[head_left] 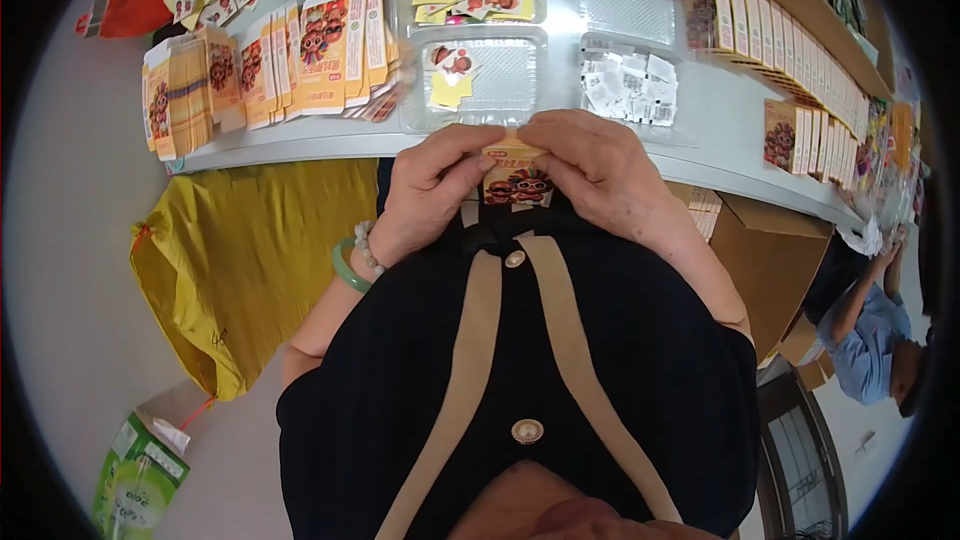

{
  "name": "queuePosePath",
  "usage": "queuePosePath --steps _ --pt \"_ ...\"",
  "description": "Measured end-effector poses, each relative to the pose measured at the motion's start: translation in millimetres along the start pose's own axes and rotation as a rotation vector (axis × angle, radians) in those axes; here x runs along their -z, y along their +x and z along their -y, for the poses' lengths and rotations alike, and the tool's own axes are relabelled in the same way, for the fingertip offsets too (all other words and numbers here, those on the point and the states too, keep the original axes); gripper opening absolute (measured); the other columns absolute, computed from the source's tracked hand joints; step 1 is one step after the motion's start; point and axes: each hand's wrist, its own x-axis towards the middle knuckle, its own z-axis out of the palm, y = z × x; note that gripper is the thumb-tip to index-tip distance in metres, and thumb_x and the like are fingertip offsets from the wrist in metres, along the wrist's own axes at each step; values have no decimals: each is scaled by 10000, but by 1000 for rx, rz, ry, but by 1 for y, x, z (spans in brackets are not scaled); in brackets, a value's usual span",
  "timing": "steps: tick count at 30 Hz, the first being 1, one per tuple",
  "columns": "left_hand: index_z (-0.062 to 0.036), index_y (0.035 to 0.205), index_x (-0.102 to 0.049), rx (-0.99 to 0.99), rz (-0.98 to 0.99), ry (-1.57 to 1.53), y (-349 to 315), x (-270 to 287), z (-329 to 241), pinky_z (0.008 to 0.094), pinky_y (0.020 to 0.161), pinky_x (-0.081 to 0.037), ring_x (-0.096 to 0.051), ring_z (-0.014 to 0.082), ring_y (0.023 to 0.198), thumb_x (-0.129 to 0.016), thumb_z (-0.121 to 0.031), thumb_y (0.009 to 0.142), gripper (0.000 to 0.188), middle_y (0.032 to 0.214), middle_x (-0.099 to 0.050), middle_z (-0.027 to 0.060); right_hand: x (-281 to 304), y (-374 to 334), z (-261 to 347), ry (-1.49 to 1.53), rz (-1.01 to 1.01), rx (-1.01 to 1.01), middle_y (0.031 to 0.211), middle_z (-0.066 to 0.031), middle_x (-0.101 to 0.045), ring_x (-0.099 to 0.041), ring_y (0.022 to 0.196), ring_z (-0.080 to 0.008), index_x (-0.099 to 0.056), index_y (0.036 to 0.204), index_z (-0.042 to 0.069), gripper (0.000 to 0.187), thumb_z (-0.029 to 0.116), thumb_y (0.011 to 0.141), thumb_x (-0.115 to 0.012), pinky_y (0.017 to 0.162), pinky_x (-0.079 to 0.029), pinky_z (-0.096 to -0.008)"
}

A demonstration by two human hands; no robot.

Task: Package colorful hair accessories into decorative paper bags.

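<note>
Both my hands hold a small orange carton (pixel 517 183) printed with cartoon figures, close to my body at the table's front edge. My left hand (pixel 432 185) pinches its left side between thumb and fingers, with a green bangle and a beaded bracelet on that wrist. On the right side of the carton, my right hand (pixel 600 175) has its thumb against the front and its fingers curled over the top. The fingers cover the carton's upper end, so I cannot tell whether its flap is closed. Just beyond my hands lies a clear plastic tray (pixel 500 70) with a few stickers and yellow slips.
Flat orange cartons (pixel 325 40) stand stacked at the left. Small white sachets (pixel 630 85) fill another tray compartment. Rows of filled-out cartons (pixel 780 30) line the right side. A yellow sack (pixel 240 270) hangs below the table's left edge. Another person (pixel 870 340) is at the far right.
</note>
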Motion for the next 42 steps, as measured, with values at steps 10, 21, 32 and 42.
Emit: queuePosePath --steps 10,21,32,42 --pt "11 1099 -610 -130 45 217 7 1 -20 290 767 -476 -610 206 856 -599 -77 856 258 984 -645 120 2 3 2 18 -18 138 1025 -168 -620 -618 921 -322 -624 1049 6 270 -8 780 -636 773 -516 -349" --pt "9 1133 -610 0 -97 -88 43 -9 -47 250 765 -470 -591 119 757 -542 -43 896 252 941 -635 66 65 -52 3 -49 -587 -316 1083 -95 -635 -599 961 -139 -517 1260 -11 467 35 817 -657 818 -500 -293" --pt "-5 988 -576 -275 -149 1030 44 18 -26 393 759 -433 -552 309 862 -543 32 700 292 1014 -565 154 135 -101 -90 -1117 -827 -493 1117 -159 -598 -556 1046 -320 -614 1082 12 253 78 840 -589 899 -439 -379" --pt "-29 1276 -470 -97 -601 1278 56 64 -15 518 905 -356 -482 392 1115 -685 -306 761 623 1175 -518 219 66 -23 -50 -771 -609 -18 1029 -157 -631 -628 920 -302 -648 966 -4 197 -63 780 -617 803 -500 -333"
